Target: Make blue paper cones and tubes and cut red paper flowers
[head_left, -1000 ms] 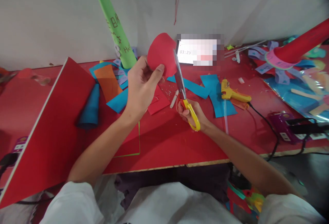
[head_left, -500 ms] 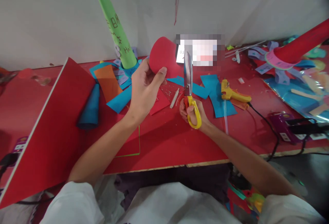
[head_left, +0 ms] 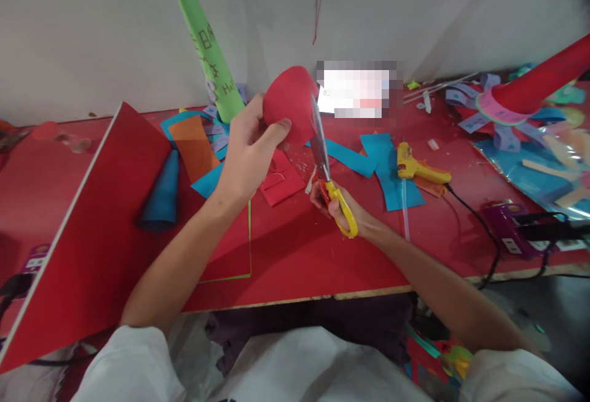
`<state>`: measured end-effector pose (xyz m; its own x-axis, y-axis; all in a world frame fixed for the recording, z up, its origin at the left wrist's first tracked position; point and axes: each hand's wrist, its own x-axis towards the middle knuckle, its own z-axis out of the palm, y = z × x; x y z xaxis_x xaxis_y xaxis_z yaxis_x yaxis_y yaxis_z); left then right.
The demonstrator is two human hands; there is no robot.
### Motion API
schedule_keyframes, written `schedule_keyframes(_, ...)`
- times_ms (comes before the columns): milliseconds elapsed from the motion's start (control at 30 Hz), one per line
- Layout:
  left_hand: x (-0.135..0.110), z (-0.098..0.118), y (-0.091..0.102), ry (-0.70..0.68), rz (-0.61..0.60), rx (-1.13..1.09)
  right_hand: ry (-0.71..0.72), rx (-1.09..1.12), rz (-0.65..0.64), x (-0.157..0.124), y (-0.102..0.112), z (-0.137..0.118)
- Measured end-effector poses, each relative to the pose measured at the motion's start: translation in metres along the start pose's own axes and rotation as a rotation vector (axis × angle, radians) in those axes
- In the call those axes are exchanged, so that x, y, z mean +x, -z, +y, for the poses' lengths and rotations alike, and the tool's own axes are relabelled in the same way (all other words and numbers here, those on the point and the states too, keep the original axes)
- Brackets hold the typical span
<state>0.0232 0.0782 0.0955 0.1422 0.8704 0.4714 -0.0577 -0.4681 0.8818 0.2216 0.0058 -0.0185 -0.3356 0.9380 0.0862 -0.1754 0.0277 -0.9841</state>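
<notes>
My left hand [head_left: 249, 150] is closed on a rounded piece of red paper [head_left: 291, 102], held up above the red table [head_left: 299, 254]. My right hand [head_left: 341, 208] grips yellow-handled scissors [head_left: 328, 171], whose blades point up and meet the right edge of the red paper. Red offcuts [head_left: 279, 181] lie on the table below the two hands.
A large red sheet [head_left: 92, 230] leans at the left with a blue cone [head_left: 161, 196] on it. A green paper tube [head_left: 203, 39] stands at the back. A yellow glue gun [head_left: 417, 168], blue paper scraps [head_left: 385, 162], a purple power strip [head_left: 516, 227] and a red tube [head_left: 534, 85] lie at the right.
The scissors were drawn away from the red paper and stood upright half a second ago; now their blades are back against the paper's right edge. The left hand has turned the paper slightly.
</notes>
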Motion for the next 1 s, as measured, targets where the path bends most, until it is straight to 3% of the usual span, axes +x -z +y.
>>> schedule_keyframes(200, 0.004, 0.007, 0.005, 0.003, -0.069, 0.091, 0.020, -0.048, -0.016, -0.003, 0.002, 0.009)
schedule_keyframes(433, 0.000, 0.011, 0.001, 0.048, -0.097, 0.169, -0.013, -0.095, 0.020, -0.003, 0.001, -0.009)
schedule_keyframes(667, -0.001, 0.001, -0.004, 0.077, -0.058, 0.069, -0.057, 0.058, 0.069, -0.001, -0.004, -0.013)
schedule_keyframes(1000, -0.015, -0.011, -0.021, 0.088, -0.003, -0.088, -0.015, 0.083, 0.115, 0.002, -0.004, -0.010)
